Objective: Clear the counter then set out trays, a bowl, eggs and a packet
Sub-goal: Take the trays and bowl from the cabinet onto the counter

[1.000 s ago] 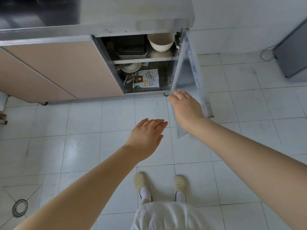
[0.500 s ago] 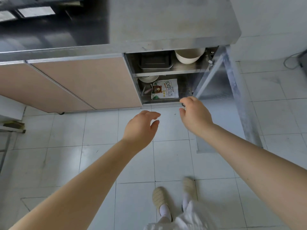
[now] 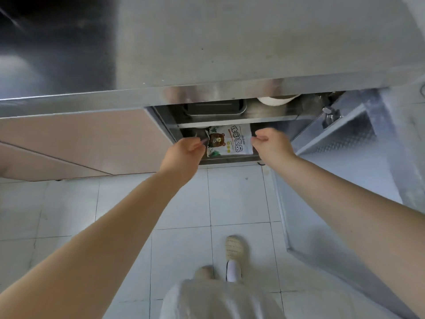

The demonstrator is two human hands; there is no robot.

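A white packet (image 3: 232, 141) with a brown bear print leans on the lower shelf of the open under-counter cabinet. My left hand (image 3: 184, 155) pinches the packet's left edge. My right hand (image 3: 273, 143) closes its fingertips on the right edge. On the upper shelf lies a dark metal tray (image 3: 213, 109), and to its right only the underside of a white bowl (image 3: 276, 100) shows below the counter lip. No eggs are in view.
The steel countertop (image 3: 230, 42) overhangs the cabinet and fills the top of the view. The metal cabinet door (image 3: 345, 139) stands swung open to the right. Closed beige doors (image 3: 80, 139) run to the left. My slippered foot (image 3: 234, 248) stands on white floor tiles.
I have stepped closer and leaned in. Both hands have moved from in front of the cabinet onto the packet's two edges. The door has swung wider open.
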